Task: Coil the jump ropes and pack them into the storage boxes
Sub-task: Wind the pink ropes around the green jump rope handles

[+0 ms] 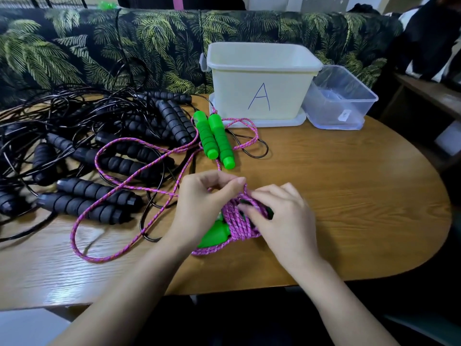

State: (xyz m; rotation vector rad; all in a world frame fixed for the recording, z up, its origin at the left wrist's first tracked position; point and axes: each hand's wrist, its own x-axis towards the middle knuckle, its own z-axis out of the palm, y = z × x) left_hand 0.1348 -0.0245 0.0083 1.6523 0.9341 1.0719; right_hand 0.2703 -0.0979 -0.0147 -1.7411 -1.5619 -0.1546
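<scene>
Pink jump rope (239, 222) lies half coiled near the desk's (349, 196) 6 o'clock edge, its turns wound round a pair of green handles (214, 233) whose ends poke out at the bundle's 8 o'clock. The left hand (199, 208) pinches one strand at the top of the bundle between thumb and forefinger. The right hand (282, 218) holds the bundle from 3 o'clock, its fingers (259, 196) bent over the wound turns. From the left hand the loose rope tail (82, 243) runs toward 9 o'clock in long loops across the wood and over a tangled heap of black jump ropes (87, 151) with ribbed foam handles. At 12 o'clock from the hands a second pair of green handles (215, 139) lies side by side amid more pink cord. Beyond them a cream storage box marked A (259, 81) stands on a flat lid (287, 122), with a clear plastic box (341, 101) just beside it at 3 o'clock. A palm-print sofa (124, 46) runs behind the desk.
</scene>
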